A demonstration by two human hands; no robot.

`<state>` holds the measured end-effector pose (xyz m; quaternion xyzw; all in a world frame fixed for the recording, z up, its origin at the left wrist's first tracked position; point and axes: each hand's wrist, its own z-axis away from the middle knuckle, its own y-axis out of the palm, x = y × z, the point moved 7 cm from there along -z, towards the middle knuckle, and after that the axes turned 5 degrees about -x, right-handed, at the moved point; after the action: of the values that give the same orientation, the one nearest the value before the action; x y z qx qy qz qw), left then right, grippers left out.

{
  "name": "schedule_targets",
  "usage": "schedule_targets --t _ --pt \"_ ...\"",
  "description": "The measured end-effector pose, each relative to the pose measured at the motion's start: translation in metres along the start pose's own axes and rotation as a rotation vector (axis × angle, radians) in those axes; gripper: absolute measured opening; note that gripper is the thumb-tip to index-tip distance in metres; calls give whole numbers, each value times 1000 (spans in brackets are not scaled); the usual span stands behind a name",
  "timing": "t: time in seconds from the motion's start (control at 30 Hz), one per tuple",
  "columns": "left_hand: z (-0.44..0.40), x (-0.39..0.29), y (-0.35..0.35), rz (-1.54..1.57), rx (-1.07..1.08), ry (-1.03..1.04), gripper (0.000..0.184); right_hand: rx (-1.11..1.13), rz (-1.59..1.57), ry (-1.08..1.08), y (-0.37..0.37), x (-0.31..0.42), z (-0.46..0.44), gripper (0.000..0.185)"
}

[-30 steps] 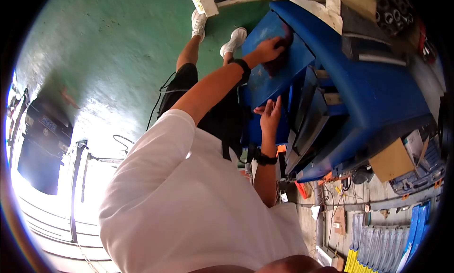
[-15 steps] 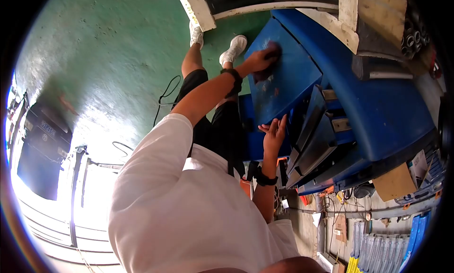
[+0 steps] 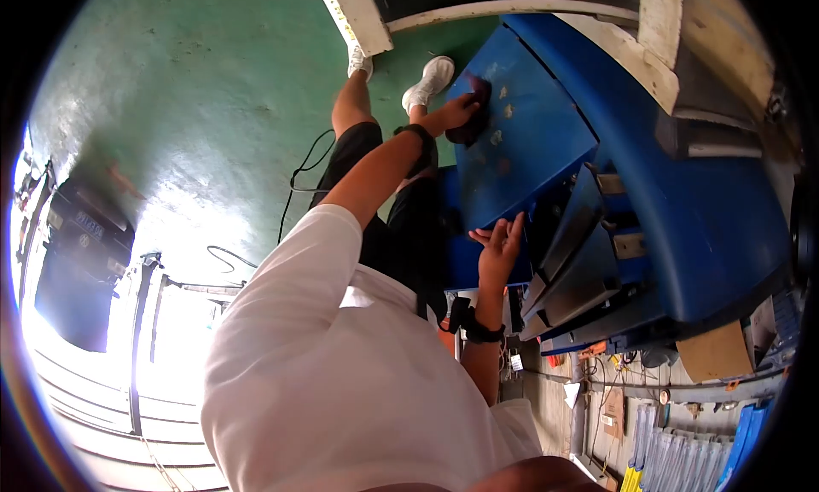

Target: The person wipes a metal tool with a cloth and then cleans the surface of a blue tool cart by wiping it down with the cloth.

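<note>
Grip of the left hand [image 3: 459,115]: fingers are curled over a dark reddish-brown cloth bundle [image 3: 467,135] and seem to grasp it; the underside of this grip cannot be seen.
Cloth bundle: it lies against a flat blue panel with pale worn spots [image 3: 546,125], at the panel's left edge, on the side toward the white laced shoes [image 3: 429,83].
Grip of the right hand [image 3: 500,255]: it holds nothing that I can see; the fingers are spread, with tips at the lower edge of the panel, near its lower left corner. Whether they press on this edge, I cannot tell.
Panel surface: several pale spots show bare between the cloth and the right part; the long upper right edge meets a smooth, curved blue housing [image 3: 648,164].
Grey metal drawers [image 3: 583,269]: they stand out at a slant beside the panel's lower edge, to the right of the right hand.
Step in hand: in my judgement, the cloth is being rubbed over the panel, now at its left border.
Demand of a next stroke: it would call for the cloth held flat and firmly under the left fingers, and for the right fingers kept away from the drawer gaps.
</note>
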<state>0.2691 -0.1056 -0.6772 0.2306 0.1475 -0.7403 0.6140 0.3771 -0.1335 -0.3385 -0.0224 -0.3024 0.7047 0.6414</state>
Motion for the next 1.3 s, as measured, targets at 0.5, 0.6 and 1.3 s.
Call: schedule_targets --t 0.5,0.6,1.3 --pt "-64 -154 -41 422 101 199 40 8 -20 -14 17 13 13 61" --pt "-60 -118 -26 243 70 354 39 51 -76 -36 27 10 13 59" --pt "-12 -203 -38 465 166 178 36 98 -181 -56 40 19 16 59"
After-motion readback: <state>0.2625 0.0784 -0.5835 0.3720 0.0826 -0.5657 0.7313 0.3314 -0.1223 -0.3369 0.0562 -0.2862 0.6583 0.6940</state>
